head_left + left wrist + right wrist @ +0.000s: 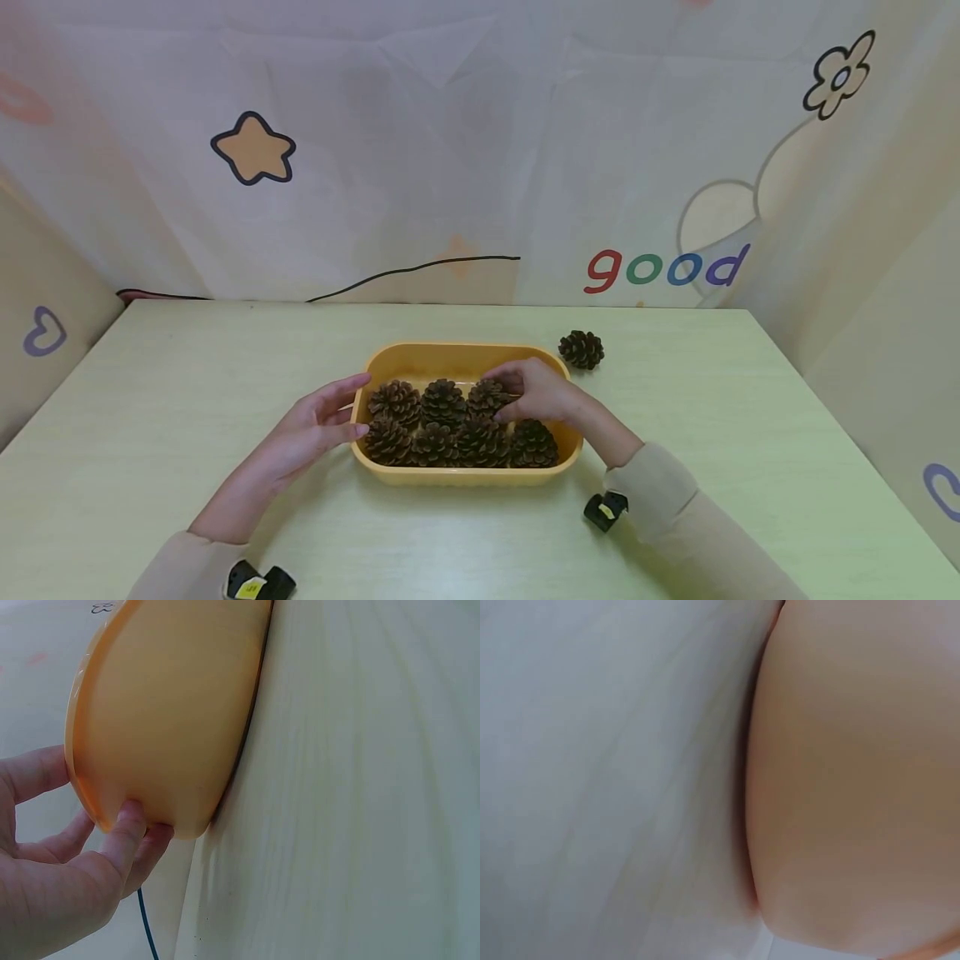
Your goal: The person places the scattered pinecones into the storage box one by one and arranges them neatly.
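Observation:
A yellow plastic basin (pixel 468 476) stands on the table and holds several brown pine cones. At its left end my left hand (pixel 324 421) grips it, thumb at the rim and fingers against the outer wall, as the left wrist view also shows. My right hand (pixel 538 390) reaches over the basin's right side. Its thumb and fingers are curled round a pine cone (pixel 486 398) in the back row. Past the back right corner, a single pine cone (pixel 581 350) lies on the table. In the right wrist view the basin's wall (pixel 855 787) hides the hand.
The pale wooden table (pixel 187 375) runs back to a printed cloth (pixel 420 150) hanging behind it, with more cloth at both sides. Black wrist cameras (pixel 606 510) sit at both sleeves, near the tabletop.

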The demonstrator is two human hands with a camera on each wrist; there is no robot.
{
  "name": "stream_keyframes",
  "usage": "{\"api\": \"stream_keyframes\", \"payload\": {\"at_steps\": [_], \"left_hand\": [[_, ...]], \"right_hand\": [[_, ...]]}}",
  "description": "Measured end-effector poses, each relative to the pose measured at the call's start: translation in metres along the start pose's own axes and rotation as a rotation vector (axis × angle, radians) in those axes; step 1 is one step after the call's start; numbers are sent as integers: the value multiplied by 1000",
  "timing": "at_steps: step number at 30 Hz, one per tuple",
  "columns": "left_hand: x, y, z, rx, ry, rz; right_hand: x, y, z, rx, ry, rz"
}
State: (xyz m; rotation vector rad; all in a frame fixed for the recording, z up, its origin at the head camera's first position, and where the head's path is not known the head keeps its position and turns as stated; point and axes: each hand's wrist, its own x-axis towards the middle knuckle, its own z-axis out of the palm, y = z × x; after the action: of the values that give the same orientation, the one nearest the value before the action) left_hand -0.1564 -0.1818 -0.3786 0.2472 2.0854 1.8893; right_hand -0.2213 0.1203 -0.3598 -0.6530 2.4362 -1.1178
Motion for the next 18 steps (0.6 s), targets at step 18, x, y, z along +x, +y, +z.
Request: {"api": "stream_keyframes", "payload": {"at_steps": [18], "left_hand": [[1, -2, -1, -3, -9, 5]], "right_hand": [[-12, -6, -12, 64, 80, -1]]}}
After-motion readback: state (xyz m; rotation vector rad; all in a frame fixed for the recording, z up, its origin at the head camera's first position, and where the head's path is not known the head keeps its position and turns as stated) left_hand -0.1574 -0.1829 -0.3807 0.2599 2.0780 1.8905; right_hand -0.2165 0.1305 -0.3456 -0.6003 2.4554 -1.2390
